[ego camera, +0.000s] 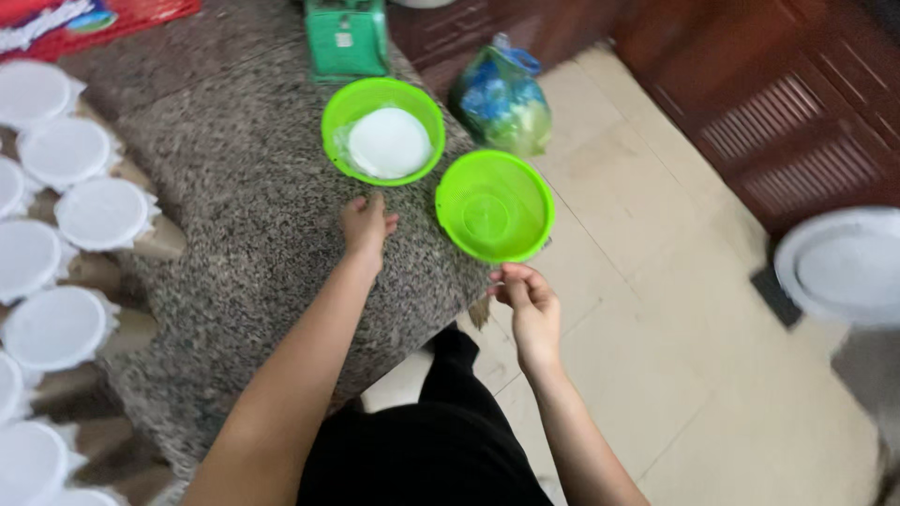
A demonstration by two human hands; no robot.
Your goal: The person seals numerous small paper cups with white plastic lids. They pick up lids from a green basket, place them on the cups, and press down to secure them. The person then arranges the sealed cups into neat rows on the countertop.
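Near the middle of the frame the left hand [364, 225] rests on a speckled grey-brown mat [234, 187], just below a green bowl [382, 129] that holds a round white disc [388, 142]. Its grip is loose, the fingers slightly curled with nothing in them, and the fingertips come close to that bowl's rim without clearly touching it.

To the right and a little lower, the right hand [527, 298] hovers just under a second green bowl [494, 205], which is empty and sits at the mat's right edge. Its grip is half closed, the fingers pinched toward the thumb, and I cannot tell whether anything small lies between them.

Above the bowls, at the top centre, stands a green box-like object [347, 37], and to its right a tied plastic bag [500, 98] with blue and pale contents rests on the tiled floor [656, 309]. Down the left edge runs a row of white round lids [66, 150] on brownish containers.
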